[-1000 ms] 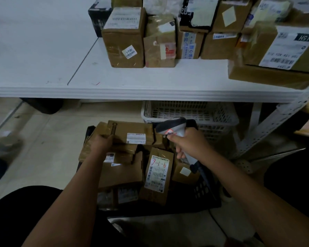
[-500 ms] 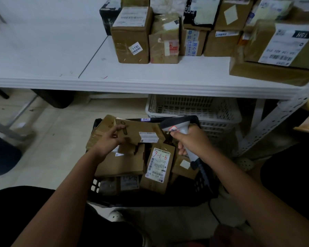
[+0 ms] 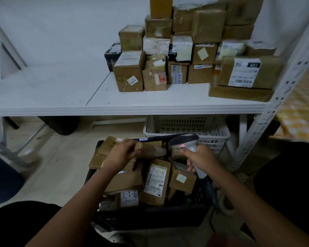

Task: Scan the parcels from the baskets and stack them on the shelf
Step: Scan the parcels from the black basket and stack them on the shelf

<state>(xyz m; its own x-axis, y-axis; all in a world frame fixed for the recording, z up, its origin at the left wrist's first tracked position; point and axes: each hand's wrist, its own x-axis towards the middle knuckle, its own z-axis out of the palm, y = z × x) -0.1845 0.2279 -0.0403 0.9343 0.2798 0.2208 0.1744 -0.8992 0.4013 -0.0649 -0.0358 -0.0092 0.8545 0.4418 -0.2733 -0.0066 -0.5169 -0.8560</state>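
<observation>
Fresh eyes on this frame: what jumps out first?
The stack of parcels piled against the wall on the right of the white shelf. Below it, the black basket crammed with boxes, where the left hand grips a flat brown parcel and the right hand holds a scanner beside it. A white basket sits behind, under the shelf.

baskets (image 3: 168, 220): 2 | scanner (image 3: 187, 143): 1 | hands (image 3: 119, 154): 2
</observation>
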